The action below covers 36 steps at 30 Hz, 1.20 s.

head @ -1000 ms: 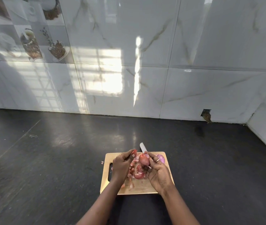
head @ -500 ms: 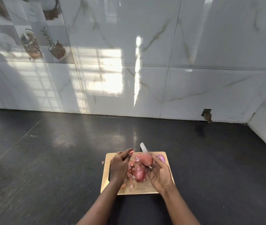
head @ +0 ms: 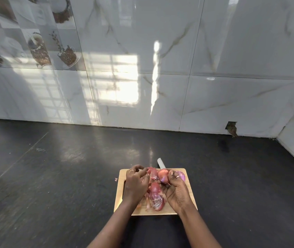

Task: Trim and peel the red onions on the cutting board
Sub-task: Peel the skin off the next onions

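The red onion we are working on sits over the far edge of the wooden cutting board, gripped in our right hand, whose fingers curl round it from the right with the palm turned up. Our left hand hovers just beside it, knuckles up and fingers bent toward a strip of red skin. Blur keeps us from telling whether they pinch it. Between our palms a second onion lies on the board, with a heap of loose peels nearer us, and a peeled purple onion shows behind our right fingers.

A white blade pokes out past the board's far edge. Its handle is hidden, so we cannot say what holds it. One scrap of skin lies on the dark countertop. Glossy marble wall tiles rise behind it, with picture tiles on the left and a small hole low on the right.
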{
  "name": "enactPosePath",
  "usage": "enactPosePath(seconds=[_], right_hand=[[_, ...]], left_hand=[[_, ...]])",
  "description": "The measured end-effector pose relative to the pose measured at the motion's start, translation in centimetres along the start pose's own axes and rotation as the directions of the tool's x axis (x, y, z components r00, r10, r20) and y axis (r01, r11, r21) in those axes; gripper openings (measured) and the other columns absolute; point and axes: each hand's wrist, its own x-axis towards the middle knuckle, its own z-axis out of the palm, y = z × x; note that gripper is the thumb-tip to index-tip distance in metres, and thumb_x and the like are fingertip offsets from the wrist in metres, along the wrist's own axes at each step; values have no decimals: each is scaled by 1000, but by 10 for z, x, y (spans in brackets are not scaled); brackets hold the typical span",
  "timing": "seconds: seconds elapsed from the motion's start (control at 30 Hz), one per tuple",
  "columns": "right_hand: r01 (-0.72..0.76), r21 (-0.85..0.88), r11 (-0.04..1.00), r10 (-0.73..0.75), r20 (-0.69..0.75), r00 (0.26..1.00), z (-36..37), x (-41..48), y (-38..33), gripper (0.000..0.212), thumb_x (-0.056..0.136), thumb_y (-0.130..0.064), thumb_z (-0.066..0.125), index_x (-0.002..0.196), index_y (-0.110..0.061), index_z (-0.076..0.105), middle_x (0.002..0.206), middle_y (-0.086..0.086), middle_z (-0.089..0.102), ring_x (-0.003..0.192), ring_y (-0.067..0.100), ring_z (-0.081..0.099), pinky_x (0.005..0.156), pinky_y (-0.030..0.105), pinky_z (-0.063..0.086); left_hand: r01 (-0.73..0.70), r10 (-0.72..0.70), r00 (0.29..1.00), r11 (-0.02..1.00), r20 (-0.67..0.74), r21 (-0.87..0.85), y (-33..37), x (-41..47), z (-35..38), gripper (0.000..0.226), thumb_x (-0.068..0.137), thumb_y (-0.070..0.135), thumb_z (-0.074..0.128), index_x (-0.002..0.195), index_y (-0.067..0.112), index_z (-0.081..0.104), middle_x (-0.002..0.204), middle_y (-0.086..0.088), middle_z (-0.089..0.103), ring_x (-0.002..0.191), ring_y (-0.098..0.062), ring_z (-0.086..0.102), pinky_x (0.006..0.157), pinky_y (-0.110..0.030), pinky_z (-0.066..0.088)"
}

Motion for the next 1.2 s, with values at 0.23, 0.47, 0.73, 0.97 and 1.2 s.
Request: enactPosePath(seconds=[0.23, 0.47, 0.73, 0.97, 1.2], right_hand=[[-51, 42, 998, 51, -2, 999, 0, -1, 3, 37, 100, -22, 36, 122, 0, 56, 102, 23, 62, 92, 27, 59, 91, 42, 49], [-41, 42, 998, 40, 14, 999, 4, -3, 2, 29, 97, -15, 40, 107, 2, 61, 88, 19, 64, 75, 22, 61, 68, 29, 56], [-8, 7, 1000, 8, 10, 1000, 4, -4, 3, 17, 97, -8, 39, 95, -1, 55, 82, 17, 66, 66, 21, 66, 57, 29, 56], [-18, 15, 1000, 18, 2, 1000, 1, 1, 7, 18, 94, -7, 42, 93, 0, 59, 91, 20, 65, 80, 25, 64, 72, 32, 55], [-27, 30, 999, 27, 9, 1000, -3, 4, 7, 34, 77, -20, 55, 104, 1, 58, 105, 24, 59, 90, 28, 59, 79, 35, 52]], left_hand=[[-127, 121, 991, 986, -65, -112, 3, -4, -3, 28, 86, 18, 62, 114, 18, 65, 113, 10, 53, 113, -6, 46, 98, -26, 41], [-137, 147, 988, 974, 45, -181, 10, -5, -5, 31, 79, 21, 71, 109, 23, 68, 112, 8, 59, 106, -3, 53, 87, -2, 34], [-54, 70, 996, 970, 60, -238, 14, -1, -6, 17, 73, 12, 74, 88, 19, 76, 89, 6, 72, 79, 3, 64, 75, -7, 44], [-54, 51, 999, 985, -18, -161, 12, -1, -7, 8, 80, 19, 70, 86, 16, 74, 78, 6, 72, 70, -1, 63, 67, -14, 48], [61, -76, 995, 977, -67, -204, 11, 0, -12, 8, 85, 23, 64, 87, 17, 68, 69, 6, 69, 61, -1, 60, 57, -5, 39]])
